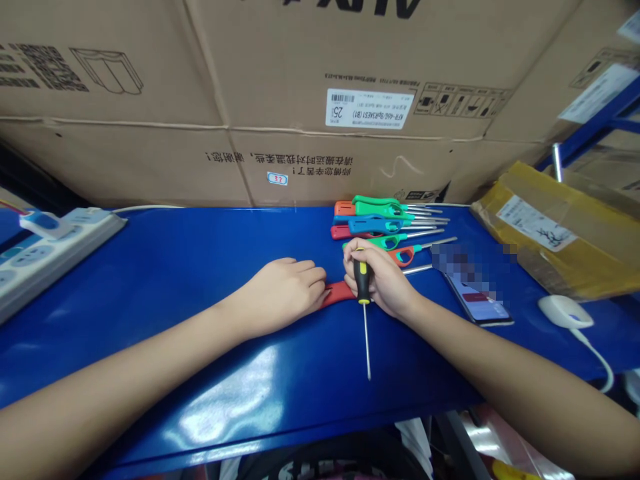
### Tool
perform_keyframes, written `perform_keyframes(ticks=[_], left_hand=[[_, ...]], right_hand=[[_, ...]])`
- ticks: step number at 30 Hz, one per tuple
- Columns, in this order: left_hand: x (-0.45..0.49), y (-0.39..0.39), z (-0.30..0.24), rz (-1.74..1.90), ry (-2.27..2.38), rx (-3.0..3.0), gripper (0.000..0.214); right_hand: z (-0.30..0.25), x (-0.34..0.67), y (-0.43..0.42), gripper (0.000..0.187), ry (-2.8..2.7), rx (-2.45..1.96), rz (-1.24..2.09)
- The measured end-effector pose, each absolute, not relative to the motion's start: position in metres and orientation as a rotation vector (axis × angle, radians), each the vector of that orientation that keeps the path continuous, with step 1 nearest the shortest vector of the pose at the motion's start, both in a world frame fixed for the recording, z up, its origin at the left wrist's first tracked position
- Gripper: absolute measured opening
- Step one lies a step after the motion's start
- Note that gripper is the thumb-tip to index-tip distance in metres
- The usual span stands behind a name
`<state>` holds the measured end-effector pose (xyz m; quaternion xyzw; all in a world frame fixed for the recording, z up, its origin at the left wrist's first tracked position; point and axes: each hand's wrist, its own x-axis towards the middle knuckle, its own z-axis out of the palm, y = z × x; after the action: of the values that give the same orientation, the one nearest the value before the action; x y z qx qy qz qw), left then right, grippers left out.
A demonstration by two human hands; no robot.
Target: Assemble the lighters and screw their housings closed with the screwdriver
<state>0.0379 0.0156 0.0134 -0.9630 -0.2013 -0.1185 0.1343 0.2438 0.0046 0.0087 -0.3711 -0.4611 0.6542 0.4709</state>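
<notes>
My left hand [283, 292] is closed, its fingers pinching one end of a red long-nosed lighter [337, 291] that lies on the blue shelf [190, 267]. My right hand [383, 277] grips the lighter's other side and also holds a screwdriver [363, 300] with a black and yellow handle. Its thin metal shaft points back toward me over the shelf. The lighter's metal nozzle sticks out to the right behind my right hand.
A pile of several lighters [385, 223] in green, blue, red and orange lies just behind my hands. A phone [477, 300] and a white mouse [565, 311] are at the right, a power strip [45, 243] at the left. Cardboard boxes [300, 100] wall the back.
</notes>
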Motion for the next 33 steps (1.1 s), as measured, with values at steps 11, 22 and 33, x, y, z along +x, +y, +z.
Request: perform_keyframes(ticks=[11,22,33], left_hand=[[0.023,0.040,0.028,-0.699,-1.188,-2.938,0.033],[0.004,0.122,-0.005,-1.068,-1.769,-2.855,0.017],[0.007,0.130,-0.012,-1.101,-1.891,-2.784,0.022]], right_hand=[[0.009,0.245,0.004,0.010,-1.109,-0.912,1.606],[0.011,0.243,0.003,0.012,-1.086,-0.923,1.618],[0.009,0.244,0.005,0.012,-1.065,-0.946,1.627]])
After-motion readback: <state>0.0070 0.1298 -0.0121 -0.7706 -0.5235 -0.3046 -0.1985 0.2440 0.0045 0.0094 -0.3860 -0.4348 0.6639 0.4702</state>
